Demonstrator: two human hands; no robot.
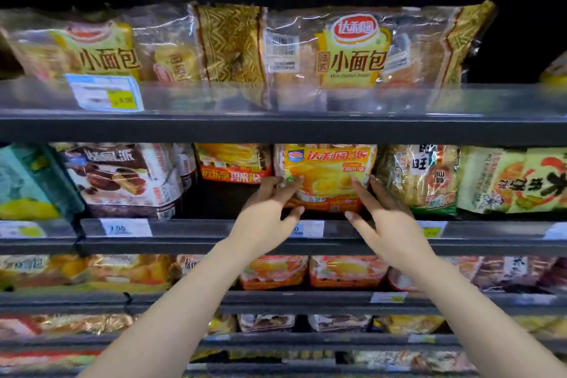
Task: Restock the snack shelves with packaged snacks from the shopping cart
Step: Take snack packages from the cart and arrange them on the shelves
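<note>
Left fingers (280, 184) grip the yellow snack bag (326, 178); right fingers (365, 190) straight, touching it.

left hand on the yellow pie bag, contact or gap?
Touching. Head view: left hand fingers curl over the yellow pie bag's lower-left edge.

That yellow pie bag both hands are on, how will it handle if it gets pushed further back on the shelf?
The yellow pie bag looks like glossy film, so it may slide easily. It stands upright, so a high push could tip it backward. Its puffy shape suggests it is light and will crumple somewhat.
</note>
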